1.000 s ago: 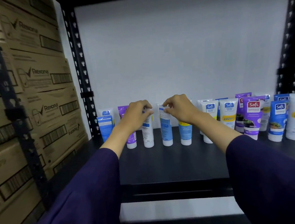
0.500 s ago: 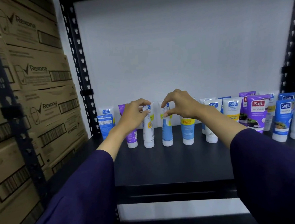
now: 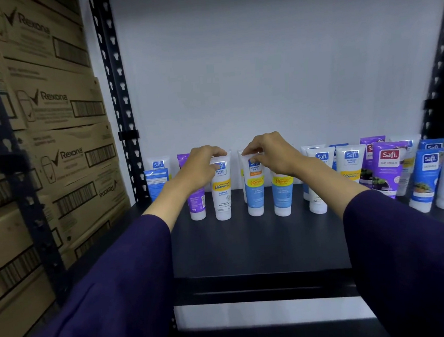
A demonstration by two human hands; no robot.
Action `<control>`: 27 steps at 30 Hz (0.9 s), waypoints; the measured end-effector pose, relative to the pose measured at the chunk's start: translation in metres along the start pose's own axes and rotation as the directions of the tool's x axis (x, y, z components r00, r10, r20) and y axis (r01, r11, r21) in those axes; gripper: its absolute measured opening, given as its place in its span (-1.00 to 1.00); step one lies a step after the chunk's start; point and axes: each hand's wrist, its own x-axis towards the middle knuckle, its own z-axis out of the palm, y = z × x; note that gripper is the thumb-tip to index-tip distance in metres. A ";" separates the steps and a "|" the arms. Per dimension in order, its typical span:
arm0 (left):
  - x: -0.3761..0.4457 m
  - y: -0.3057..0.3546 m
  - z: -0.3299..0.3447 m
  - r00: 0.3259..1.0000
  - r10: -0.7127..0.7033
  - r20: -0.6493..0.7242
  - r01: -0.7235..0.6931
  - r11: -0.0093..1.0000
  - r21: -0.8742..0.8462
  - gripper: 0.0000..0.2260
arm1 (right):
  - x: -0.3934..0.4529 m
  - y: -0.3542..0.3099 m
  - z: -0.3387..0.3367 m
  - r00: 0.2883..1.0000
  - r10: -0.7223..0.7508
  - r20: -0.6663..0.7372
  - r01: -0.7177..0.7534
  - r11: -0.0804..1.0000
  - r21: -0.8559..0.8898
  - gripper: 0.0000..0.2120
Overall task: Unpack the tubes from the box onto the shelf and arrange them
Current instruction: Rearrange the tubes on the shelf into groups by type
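Several Safi tubes stand cap-down in a row along the back of the black shelf. My left hand pinches the top of a white tube with a yellow Vitamin C band. My right hand pinches the top of a blue and white tube just to its right. Both tubes stand upright on the shelf, a small gap between them. A second blue tube stands right of those, partly behind my right wrist. A purple tube stands left, partly behind my left wrist.
Stacked Rexona cartons fill the bay on the left, beyond a black upright post. More white, purple and blue tubes crowd the shelf's right side. Another blue tube stands at the far left by the post.
Both hands stay at the tops of the same two tubes. The white tube and the blue one now face front with their labels showing. The camera has moved closer.
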 end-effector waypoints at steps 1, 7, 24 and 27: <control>0.001 -0.001 0.000 1.000 0.006 -0.001 -0.006 1.000 0.018 -0.65 | 0.001 0.000 0.000 1.000 0.006 -0.001 -0.006 1.000 0.009 -0.73; 0.003 0.001 -0.001 0.999 0.044 0.009 -0.044 0.998 0.036 -0.66 | 0.007 -0.002 0.000 0.997 0.065 -0.029 -0.060 0.988 0.142 -0.81; 0.005 -0.005 -0.002 0.996 0.092 0.019 -0.094 0.991 0.091 -0.68 | 0.014 -0.003 0.003 0.998 0.059 -0.004 -0.058 0.988 0.141 -0.81; 0.004 -0.005 -0.003 0.995 0.102 0.013 -0.103 0.991 0.088 -0.68 | 0.013 -0.006 0.004 0.998 0.067 -0.011 -0.065 0.988 0.142 -0.81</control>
